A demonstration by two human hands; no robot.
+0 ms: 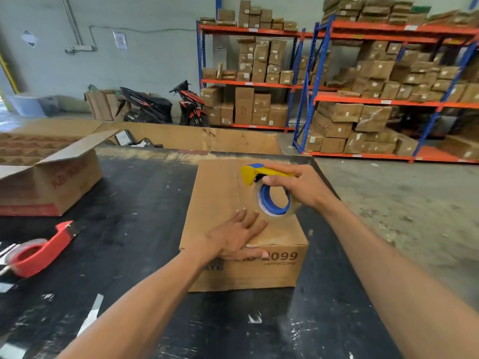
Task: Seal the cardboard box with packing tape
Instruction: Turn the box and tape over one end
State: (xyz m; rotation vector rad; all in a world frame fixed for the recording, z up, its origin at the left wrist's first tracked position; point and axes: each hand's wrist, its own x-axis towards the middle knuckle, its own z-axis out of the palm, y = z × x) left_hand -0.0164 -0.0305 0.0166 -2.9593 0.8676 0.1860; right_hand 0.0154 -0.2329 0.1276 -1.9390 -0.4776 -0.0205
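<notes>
A brown cardboard box (217,193) with closed flaps stands on the black table (134,198), its centre seam running away from me. My left hand (237,237) lies flat on the near top edge of the box, thumb over the front face. My right hand (298,185) grips a yellow and blue tape dispenser (269,193) holding a roll of clear tape, just above the box top beside the seam. A strip of clear tape seems to lie on the near top edge under my left hand.
A red tape dispenser (39,252) lies at the table's left edge. An open cardboard box (51,180) sits at the left rear. Flat cardboard sheets (194,138) lie beyond the table. Racks of boxes (363,99) and two motorbikes (166,104) stand behind.
</notes>
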